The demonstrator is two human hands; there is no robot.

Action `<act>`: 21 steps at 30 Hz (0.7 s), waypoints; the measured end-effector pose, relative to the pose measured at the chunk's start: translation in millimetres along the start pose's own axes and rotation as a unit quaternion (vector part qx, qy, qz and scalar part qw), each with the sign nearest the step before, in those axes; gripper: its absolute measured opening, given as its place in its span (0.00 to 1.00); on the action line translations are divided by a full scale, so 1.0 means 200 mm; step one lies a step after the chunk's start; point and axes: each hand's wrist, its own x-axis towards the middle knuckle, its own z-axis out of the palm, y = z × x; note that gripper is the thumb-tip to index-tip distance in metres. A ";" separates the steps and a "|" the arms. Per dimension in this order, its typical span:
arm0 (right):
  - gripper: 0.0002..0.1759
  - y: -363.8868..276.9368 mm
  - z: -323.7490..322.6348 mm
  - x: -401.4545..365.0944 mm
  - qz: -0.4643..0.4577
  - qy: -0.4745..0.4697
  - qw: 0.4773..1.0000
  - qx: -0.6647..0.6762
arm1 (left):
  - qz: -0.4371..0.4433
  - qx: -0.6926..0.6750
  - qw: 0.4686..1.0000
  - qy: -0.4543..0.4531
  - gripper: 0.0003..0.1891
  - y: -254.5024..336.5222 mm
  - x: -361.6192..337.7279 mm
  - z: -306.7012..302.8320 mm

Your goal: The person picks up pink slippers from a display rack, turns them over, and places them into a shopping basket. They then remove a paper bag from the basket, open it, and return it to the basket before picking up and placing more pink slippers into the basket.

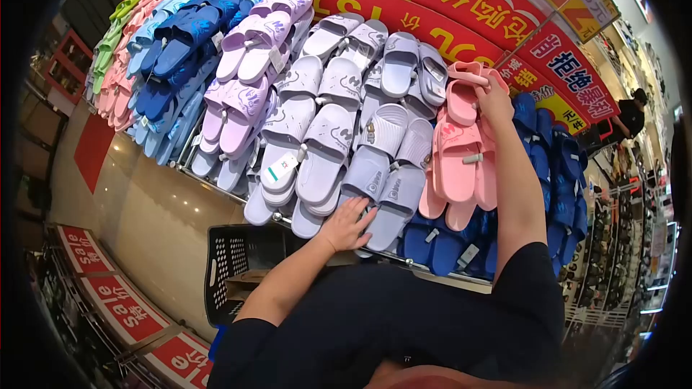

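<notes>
My right hand (496, 99) reaches to the upper part of a stack of pink slippers (457, 155), its fingers closed around a pink slipper (465, 70) at the top. More pink pairs hang below it, joined by a tag. My left hand (347, 225) lies with fingers spread on the lower end of the grey slippers (369, 173) at the front of the rack. White-grey slippers (326, 133) with line drawings stand just left of those. Dark blue slippers (440, 245) lie under the pink stack.
Lilac slippers (245, 104) and blue slippers (173, 47) fill the rack's left side. Red price signs (411, 0) rise behind. A black basket (213, 274) stands near my left arm. Red sale signs (119, 302) line the lower left. Another person (633, 115) is at far right.
</notes>
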 end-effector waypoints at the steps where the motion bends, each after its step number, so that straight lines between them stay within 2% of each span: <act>1: 0.24 0.00 -0.01 -0.01 0.007 -0.010 1.000 -0.004 | -0.005 -0.005 1.000 0.007 0.36 0.04 0.01 0.00; 2: 0.20 0.02 -0.04 -0.01 0.015 -0.017 1.000 -0.007 | -0.009 -0.010 1.000 0.014 0.36 0.07 0.01 0.00; 3: 0.19 -0.02 0.04 0.05 -0.011 0.029 0.999 0.011 | 0.011 0.024 1.000 0.013 0.36 -0.11 0.03 -0.05; 5: 0.17 0.11 0.08 0.07 -0.061 0.070 0.995 -0.020 | 0.006 0.022 1.000 0.013 0.36 -0.05 0.01 -0.02; 9: 0.18 0.09 -0.13 -0.02 -0.062 0.113 0.991 -0.023 | 0.004 0.022 1.000 0.015 0.36 -0.04 0.01 -0.02; 10: 0.17 0.08 -0.20 -0.06 -0.080 0.138 0.987 0.024 | 0.000 0.028 1.000 0.014 0.36 -0.03 0.00 -0.03; 13: 0.16 0.02 -0.41 -0.28 -0.116 0.227 0.965 0.068 | -0.005 0.038 0.999 0.011 0.36 0.00 0.00 -0.03; 16: 0.17 -0.04 -0.48 -0.60 -0.134 0.287 0.935 0.158 | -0.011 0.039 0.999 0.019 0.36 0.02 0.00 -0.05; 18: 0.16 -0.08 -0.50 -0.84 -0.195 0.326 0.896 0.231 | -0.011 0.032 0.999 0.034 0.36 0.02 -0.01 -0.08; 19: 0.16 -0.12 -0.54 -0.99 -0.198 0.313 0.894 0.251 | -0.052 -0.050 0.996 0.053 0.36 0.05 0.01 -0.11; 21: 0.14 -0.17 -0.51 -1.18 -0.255 0.357 0.848 0.298 | -0.143 -0.218 0.962 0.077 0.35 0.18 0.05 -0.22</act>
